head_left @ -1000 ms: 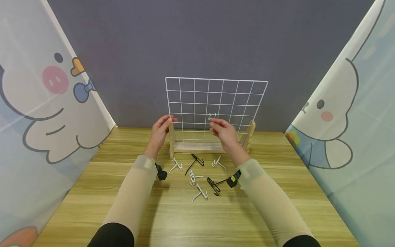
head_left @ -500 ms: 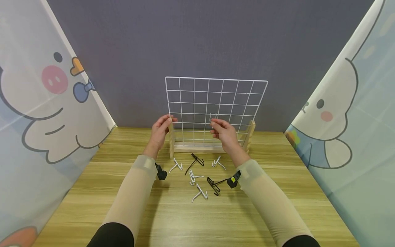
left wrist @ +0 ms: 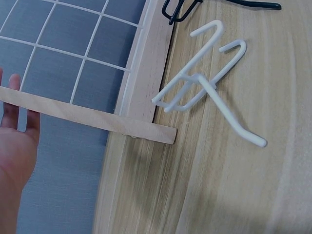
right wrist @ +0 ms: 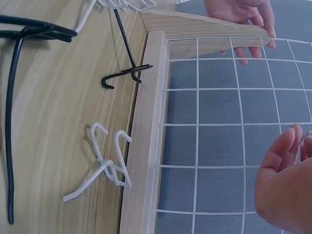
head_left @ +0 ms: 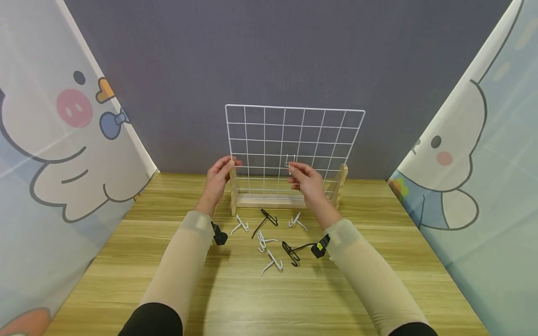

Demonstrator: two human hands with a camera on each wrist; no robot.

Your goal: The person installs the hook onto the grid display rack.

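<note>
- Left hand [head_left: 218,175]: you grip the left upright [head_left: 233,196] near its top, your thumb on the near face; the left wrist view shows your fingers extending past the wood on its far side.
- Right hand [head_left: 310,181]: you pinch a small white hook [head_left: 287,160] between thumb and forefinger, its two prongs pointing upward above your fingertips.
- Position of the held hook: before the middle of the white grid [head_left: 264,130], below its half height. Whether hook and wire touch, you cannot tell from these views.
- Support: the grid stands between the left upright and the right upright [head_left: 342,182], with a pale wooden bar [head_left: 269,201] along its foot.
- Loose hooks, rear: on the wood-grained counter [head_left: 269,303], just in front of the bar, you see a white left hook [head_left: 240,224], a black rear hook [head_left: 267,217] and a white right hook [head_left: 296,220].
- Loose hooks, front: nearer you lie a white middle hook [head_left: 263,241], a white front hook [head_left: 275,261] and a black front hook [head_left: 291,251], its stem directed toward your right wrist camera [head_left: 319,250].
- Surroundings: a dark grey backdrop [head_left: 294,56] rises behind, flanked by cartoon-printed panels [head_left: 25,186].
</note>
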